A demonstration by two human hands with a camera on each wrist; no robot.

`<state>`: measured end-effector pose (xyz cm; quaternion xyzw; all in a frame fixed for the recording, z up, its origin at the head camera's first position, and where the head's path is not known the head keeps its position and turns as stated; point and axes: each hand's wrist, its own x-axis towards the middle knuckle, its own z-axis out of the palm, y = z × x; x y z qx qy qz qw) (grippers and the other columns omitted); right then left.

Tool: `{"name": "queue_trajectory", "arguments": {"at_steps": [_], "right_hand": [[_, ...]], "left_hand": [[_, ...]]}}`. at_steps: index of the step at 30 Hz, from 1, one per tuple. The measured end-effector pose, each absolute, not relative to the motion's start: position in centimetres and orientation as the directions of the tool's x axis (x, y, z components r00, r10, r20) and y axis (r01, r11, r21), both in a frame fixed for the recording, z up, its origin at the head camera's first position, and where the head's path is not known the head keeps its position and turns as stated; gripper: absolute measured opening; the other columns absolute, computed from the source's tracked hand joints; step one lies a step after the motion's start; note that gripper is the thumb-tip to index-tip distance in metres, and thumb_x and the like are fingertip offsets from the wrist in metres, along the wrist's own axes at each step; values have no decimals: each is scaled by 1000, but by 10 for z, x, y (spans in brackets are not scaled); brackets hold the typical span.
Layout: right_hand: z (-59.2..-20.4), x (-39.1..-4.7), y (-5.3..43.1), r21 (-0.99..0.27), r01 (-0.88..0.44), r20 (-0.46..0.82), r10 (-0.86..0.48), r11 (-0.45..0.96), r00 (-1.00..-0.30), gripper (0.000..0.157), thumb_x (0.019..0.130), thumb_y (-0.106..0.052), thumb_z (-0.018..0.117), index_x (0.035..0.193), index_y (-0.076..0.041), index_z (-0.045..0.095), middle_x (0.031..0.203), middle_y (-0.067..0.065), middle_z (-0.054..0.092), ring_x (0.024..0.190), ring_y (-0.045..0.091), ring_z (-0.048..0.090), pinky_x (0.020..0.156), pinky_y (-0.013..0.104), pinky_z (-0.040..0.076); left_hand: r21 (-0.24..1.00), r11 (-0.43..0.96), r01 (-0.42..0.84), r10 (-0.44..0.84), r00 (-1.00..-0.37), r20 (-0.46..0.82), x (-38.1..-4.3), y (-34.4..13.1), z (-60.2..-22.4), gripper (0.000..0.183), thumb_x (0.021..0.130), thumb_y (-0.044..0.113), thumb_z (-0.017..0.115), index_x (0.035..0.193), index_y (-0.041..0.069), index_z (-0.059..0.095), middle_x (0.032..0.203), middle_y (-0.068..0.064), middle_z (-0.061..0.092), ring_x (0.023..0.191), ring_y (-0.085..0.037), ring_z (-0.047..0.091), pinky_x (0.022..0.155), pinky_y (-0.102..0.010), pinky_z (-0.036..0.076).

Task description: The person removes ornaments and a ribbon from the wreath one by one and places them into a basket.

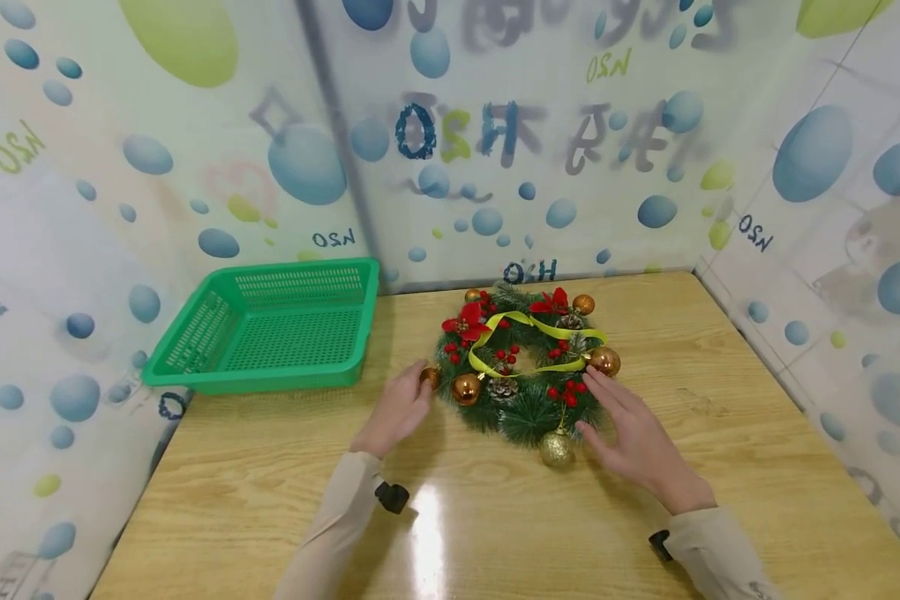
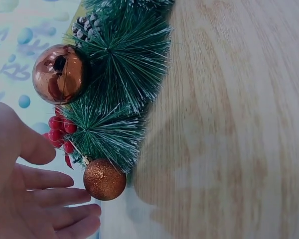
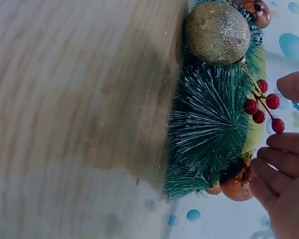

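Observation:
A green Christmas wreath [image 1: 532, 412] lies on the wooden table, trimmed with red flowers [image 1: 467, 322], red berries, pine cones and a loop of yellow ribbon [image 1: 483, 367]. My left hand [image 1: 397, 410] is at its left side, fingers extended right beside a glittery copper bauble [image 2: 104, 180]. At the right side, my right hand [image 1: 640, 437] has its fingers straight, the fingertips near a shiny copper bauble [image 1: 603, 362]. A gold glitter bauble [image 3: 218, 34] hangs off the wreath's front edge, left of the right thumb. Neither hand grips anything.
A green plastic basket [image 1: 363, 354] with slotted sides stands at the table's back left. Behind and beside the wooden table [image 1: 510, 533] hang pale sheets [image 1: 450, 225] printed with blue and green dots. Dark wrist cameras [image 1: 392, 497] sit at both cuffs.

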<state>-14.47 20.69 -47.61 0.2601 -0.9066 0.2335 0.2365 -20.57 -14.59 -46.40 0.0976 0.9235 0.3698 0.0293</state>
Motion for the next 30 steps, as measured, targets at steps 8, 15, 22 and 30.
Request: {"name": "queue_trajectory", "arguments": {"at_steps": [8, 15, 22, 30], "right_hand": [[-480, -144, 210, -355, -516, 457, -337, 780, -823, 68, 90, -21, 74, 146, 8, 48, 151, 25, 49, 131, 47, 52, 104, 63, 48], [-483, -142, 211, -421, -494, 387, -342, 761, -856, 66, 93, -21, 72, 146, 10, 46, 153, 26, 45, 133, 51, 50, 107, 67, 44], [-484, -139, 210, -396, -510, 360, -382, 763, -851, 62, 94, -23, 70, 142, 11, 50, 153, 28, 44, 135, 51, 48, 109, 66, 42], [-484, -143, 213, -332, -530, 322, -435, 780, -841, 63, 97, -29, 67, 142, 12, 50, 152, 30, 44, 137, 48, 47, 110, 63, 44]], "left_hand": [[705, 695, 145, 212, -977, -7, -205, -145, -465, 55, 105, 15, 48, 153, -7, 36, 154, -28, 43, 143, -43, 42, 120, -55, 36], [699, 702, 136, 206, -978, -17, -206, -144, -466, 56, 102, 14, 54, 152, -5, 38, 153, -26, 44, 142, -43, 43, 119, -56, 37], [690, 711, 137, 204, -979, -15, -210, -142, -467, 56, 99, 10, 58, 150, -5, 42, 150, -27, 47, 140, -43, 45, 118, -54, 39], [678, 726, 115, 190, -981, -37, -216, -142, -472, 56, 98, 7, 63, 149, -6, 43, 146, -27, 50, 135, -41, 51, 114, -52, 45]]}}
